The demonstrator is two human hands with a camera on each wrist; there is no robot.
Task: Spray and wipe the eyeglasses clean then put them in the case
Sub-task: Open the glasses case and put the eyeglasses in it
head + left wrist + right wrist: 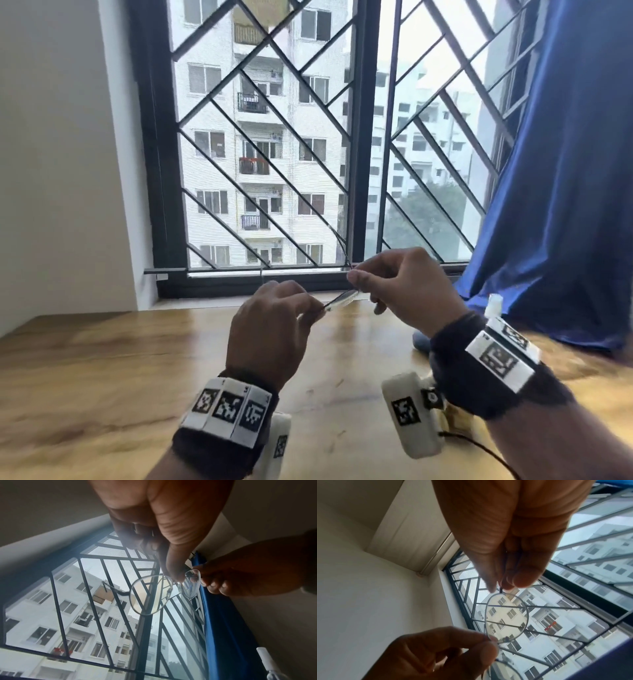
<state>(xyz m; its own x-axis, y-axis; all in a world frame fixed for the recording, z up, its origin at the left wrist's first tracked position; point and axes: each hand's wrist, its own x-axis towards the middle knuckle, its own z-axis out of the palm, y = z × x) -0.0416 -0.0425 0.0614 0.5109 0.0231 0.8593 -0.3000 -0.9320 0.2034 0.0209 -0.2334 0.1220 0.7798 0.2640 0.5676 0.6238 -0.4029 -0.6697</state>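
Observation:
Thin wire-rimmed eyeglasses [342, 298] with clear lenses are held in the air above the wooden table [102, 377], in front of the window. My left hand [318, 306] pinches the frame near the bridge [178, 580], with one lens [150, 595] hanging free beside it. My right hand [356, 277] pinches the outer end of the other lens [506, 616] between thumb and fingertips [493, 586]. One temple arm [113, 588] sticks out away from me. A spray bottle's white top [495, 305] shows behind my right wrist.
A barred window [274, 154] stands just beyond the table. A blue curtain [565, 205] hangs at the right and drapes onto the table. A small blue object [419, 339], mostly hidden by my right wrist, lies on the table. A white wall [51, 171] closes the left side.

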